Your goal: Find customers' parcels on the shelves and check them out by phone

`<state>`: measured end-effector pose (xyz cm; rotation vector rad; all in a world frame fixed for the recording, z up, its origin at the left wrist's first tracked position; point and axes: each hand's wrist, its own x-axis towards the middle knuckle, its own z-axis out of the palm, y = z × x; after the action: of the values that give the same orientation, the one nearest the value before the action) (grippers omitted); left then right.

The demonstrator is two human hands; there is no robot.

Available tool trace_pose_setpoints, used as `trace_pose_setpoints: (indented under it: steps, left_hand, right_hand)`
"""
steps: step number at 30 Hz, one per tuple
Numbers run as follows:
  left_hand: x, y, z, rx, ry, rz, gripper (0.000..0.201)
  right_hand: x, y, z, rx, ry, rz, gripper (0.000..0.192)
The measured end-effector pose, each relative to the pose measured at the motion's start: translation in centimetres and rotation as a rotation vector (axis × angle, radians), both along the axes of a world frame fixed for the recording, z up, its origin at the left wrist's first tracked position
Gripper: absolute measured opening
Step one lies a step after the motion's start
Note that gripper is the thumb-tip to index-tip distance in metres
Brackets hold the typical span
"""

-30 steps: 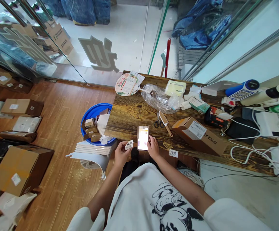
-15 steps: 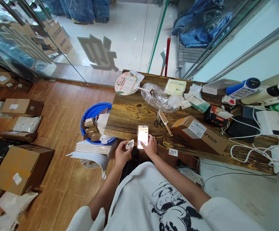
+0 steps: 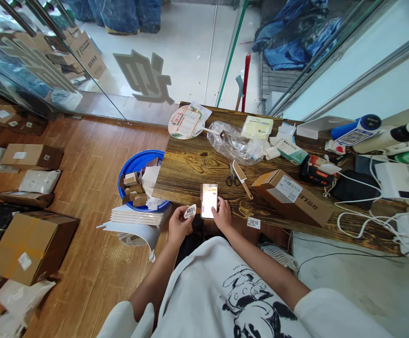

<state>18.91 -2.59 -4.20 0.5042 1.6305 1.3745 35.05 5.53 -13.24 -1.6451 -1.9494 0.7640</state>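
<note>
My left hand [image 3: 178,226] pinches label tag 9009 [image 3: 190,211]; right hand [image 3: 221,215] fingers rest on lit phone [image 3: 209,201], apparently tapping.

Right hand [image 3: 221,215] drawn slightly back toward 6 o'clock since half a second ago, fingertips now at the 3 o'clock edge of the phone [image 3: 209,201] rather than over its lower screen. Round tag [image 3: 189,211] in left hand [image 3: 179,226] nudged marginally toward 12 o'clock.
</note>
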Motion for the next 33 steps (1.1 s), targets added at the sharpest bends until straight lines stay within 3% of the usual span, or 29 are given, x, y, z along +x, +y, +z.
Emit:
trace_pose_setpoints:
  steps: [5,12,19,26,33]
  left_hand:
    - [0.1,0.0,-0.1,-0.007,0.003,-0.001,0.034]
    - [0.1,0.0,-0.1,-0.010,0.007,-0.002,0.032]
    - [0.2,0.0,-0.2,-0.026,0.000,-0.015,0.031]
    - [0.4,0.2,-0.2,-0.030,-0.013,-0.012,0.031]
    - [0.6,0.2,-0.4,-0.037,-0.014,-0.011,0.032]
  right_hand:
    - [-1.0,-0.1,0.2,-0.006,-0.019,-0.085,0.050]
    - [-1.5,1.4,0.6,-0.096,0.007,-0.227,0.028]
    - [-2.3,3.3,0.7,-0.246,-0.027,-0.398,0.032]
    - [-2.1,3.0,1.1,-0.314,-0.042,-0.401,0.034]
    - [-1.3,2.3,0.6,-0.208,-0.026,-0.298,0.027]
